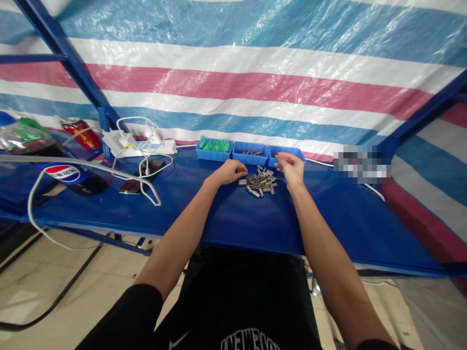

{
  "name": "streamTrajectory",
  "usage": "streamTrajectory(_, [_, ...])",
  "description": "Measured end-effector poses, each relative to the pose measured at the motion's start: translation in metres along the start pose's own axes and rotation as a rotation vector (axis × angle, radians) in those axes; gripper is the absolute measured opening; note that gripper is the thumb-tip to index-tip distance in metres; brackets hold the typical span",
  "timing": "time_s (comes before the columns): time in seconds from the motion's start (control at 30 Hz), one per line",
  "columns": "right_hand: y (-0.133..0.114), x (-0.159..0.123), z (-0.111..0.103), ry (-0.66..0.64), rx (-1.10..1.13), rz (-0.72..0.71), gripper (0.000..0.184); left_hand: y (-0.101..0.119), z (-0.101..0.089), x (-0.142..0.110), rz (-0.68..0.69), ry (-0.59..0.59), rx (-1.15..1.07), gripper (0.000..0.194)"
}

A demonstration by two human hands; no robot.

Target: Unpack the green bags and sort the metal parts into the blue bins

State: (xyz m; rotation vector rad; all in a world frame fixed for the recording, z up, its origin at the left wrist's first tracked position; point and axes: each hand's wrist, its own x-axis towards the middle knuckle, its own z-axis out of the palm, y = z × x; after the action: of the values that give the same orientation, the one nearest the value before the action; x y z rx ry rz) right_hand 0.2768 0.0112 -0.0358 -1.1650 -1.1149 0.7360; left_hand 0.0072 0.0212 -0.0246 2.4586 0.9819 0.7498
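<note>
A small pile of silver metal cylinders and brass-coloured pins (260, 182) lies on the blue table (251, 218). My left hand (229, 171) is at the pile's left edge, its fingers curled together; whatever may be between the fingertips is hidden. Over the front of the right blue bin (297, 154) is my right hand (291, 167), fingers bent but apart, with nothing visible in them. The middle blue bin (250, 159) contains small metal parts. Green plastic pieces fill the left blue bin (214, 154).
On the left stand a cola bottle (69, 172) and a red can (80, 133). A power strip (156, 147) with white cables is behind a dark phone (136, 180). Striped sheeting (233, 85) hangs behind the table. A blurred-out item (362, 164) is at the right.
</note>
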Motion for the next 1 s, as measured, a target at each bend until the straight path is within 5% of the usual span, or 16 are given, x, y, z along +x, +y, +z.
streamTrajectory(0.77, [-0.008,-0.008,0.009,-0.041,0.005,0.057,0.032,0.002,0.0,0.001,0.038,-0.096,0.104,0.012])
streamTrajectory(1.0, [-0.015,-0.014,0.011,-0.123,0.017,0.064,0.031,0.012,-0.001,0.001,0.003,0.076,-0.152,0.007])
